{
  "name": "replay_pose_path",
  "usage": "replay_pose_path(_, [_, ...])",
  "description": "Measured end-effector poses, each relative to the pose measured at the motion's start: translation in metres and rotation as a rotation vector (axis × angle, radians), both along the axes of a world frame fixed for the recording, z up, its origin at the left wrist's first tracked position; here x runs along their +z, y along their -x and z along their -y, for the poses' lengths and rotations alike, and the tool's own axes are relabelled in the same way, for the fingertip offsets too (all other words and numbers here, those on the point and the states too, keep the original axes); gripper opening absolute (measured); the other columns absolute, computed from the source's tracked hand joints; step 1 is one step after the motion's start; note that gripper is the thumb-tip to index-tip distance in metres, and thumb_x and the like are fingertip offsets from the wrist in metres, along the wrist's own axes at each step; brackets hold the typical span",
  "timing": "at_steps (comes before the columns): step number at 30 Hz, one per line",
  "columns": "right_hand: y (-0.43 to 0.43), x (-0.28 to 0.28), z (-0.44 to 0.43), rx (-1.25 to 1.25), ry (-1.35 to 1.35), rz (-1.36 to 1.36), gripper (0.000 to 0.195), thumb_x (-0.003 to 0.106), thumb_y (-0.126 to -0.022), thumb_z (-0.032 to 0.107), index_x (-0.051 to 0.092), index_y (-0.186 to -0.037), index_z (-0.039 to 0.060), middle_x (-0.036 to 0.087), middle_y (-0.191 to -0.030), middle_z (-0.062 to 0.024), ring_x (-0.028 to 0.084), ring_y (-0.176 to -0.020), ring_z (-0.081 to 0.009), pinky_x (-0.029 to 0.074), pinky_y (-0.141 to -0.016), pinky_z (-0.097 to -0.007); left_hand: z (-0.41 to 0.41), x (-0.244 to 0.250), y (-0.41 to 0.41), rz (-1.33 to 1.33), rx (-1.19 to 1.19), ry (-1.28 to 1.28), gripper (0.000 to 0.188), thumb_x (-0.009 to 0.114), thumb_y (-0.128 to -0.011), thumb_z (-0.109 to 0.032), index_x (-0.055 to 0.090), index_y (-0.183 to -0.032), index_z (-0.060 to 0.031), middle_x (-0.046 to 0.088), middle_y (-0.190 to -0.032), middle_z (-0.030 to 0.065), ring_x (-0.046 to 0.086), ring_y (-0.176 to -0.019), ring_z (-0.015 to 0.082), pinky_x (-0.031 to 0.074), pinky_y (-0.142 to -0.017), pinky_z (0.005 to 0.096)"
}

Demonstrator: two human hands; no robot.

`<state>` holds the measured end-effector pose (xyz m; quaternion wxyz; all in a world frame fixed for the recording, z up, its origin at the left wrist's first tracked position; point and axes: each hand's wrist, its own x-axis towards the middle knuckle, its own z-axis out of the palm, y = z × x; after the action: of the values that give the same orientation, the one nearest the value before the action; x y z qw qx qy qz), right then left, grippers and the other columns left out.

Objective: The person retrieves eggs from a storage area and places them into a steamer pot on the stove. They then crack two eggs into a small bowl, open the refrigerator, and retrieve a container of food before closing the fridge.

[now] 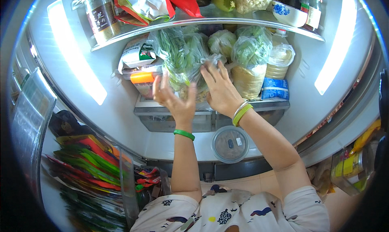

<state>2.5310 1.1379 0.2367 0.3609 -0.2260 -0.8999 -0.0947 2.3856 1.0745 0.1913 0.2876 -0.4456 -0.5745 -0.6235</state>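
Note:
My left hand [177, 98], slightly blurred and with a green wristband, is raised with fingers apart in front of a clear plastic bag of green leafy vegetables [170, 46]. It holds nothing. My right hand [223, 89], wearing a silver bangle and a yellow-green band, reaches to the gathered top of a clear plastic bag [217, 58]. Its fingers are spread and appear to touch the plastic; the palm side is hidden. Right of it, another bagged green vegetable [252, 46] rests on a bag of pale yellowish food [249, 81]. An orange-topped container [142, 77] stands left of my left hand.
The upper glass shelf [209, 21] holds a jar [101, 19], red packets and a blue-and-white bowl [288, 15]. A blue packet [275, 88] lies at the shelf's right. Below are clear drawers [176, 122] and a round lidded container [230, 145]. Door bins [127, 183] hold many packets.

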Motion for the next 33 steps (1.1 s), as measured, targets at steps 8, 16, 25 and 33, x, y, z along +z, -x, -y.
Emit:
replay_pose_path(8, [0.002,0.07,-0.086,-0.269,-0.191,0.088,0.043,0.059,-0.084,0.004,0.065,-0.125,0.0148,0.048,-0.145,-0.0165,0.051,-0.125,-0.042,0.045,-0.104,-0.045,-0.008,0.006,-0.029,-0.182,0.092,0.407,0.093,0.091,-0.062,-0.041,0.049,-0.145,-0.038,0.006,-0.163,0.0254,0.002,-0.148,0.0543,0.018,-0.111,0.0725])
replay_pose_path(16, [0.029,0.088,-0.122,-0.457,-0.016,0.502,0.071,0.07,-0.08,0.009,0.051,-0.141,0.0422,0.036,-0.158,-0.0115,0.049,-0.132,-0.0416,0.047,-0.106,-0.0469,-0.022,0.006,-0.013,-0.223,0.227,0.28,0.076,0.093,-0.057,-0.02,0.067,-0.128,-0.026,0.02,-0.158,0.0189,0.019,-0.143,0.0473,0.027,-0.112,0.0611])
replay_pose_path(25, [-0.012,0.086,-0.151,-0.134,-0.007,0.202,0.072,0.071,-0.072,-0.003,0.06,-0.133,0.0349,0.054,-0.142,-0.0167,0.059,-0.122,-0.0375,0.049,-0.105,-0.0433,-0.027,0.067,0.011,-0.33,0.165,0.164,0.049,0.09,-0.058,-0.012,0.078,-0.105,-0.0177,0.041,-0.136,0.0126,0.041,-0.117,0.0394,0.043,-0.1,0.0484])
replay_pose_path(33, [-0.01,0.085,-0.148,-0.17,0.09,0.186,0.086,0.076,-0.068,-0.008,0.054,-0.139,0.036,0.053,-0.144,-0.0142,0.058,-0.124,-0.0375,0.048,-0.109,-0.0422,-0.037,0.106,0.037,-0.355,0.155,0.27,0.044,0.091,-0.062,-0.028,0.08,-0.104,-0.0201,0.047,-0.132,0.0134,0.041,-0.122,0.0363,0.038,-0.105,0.0457])
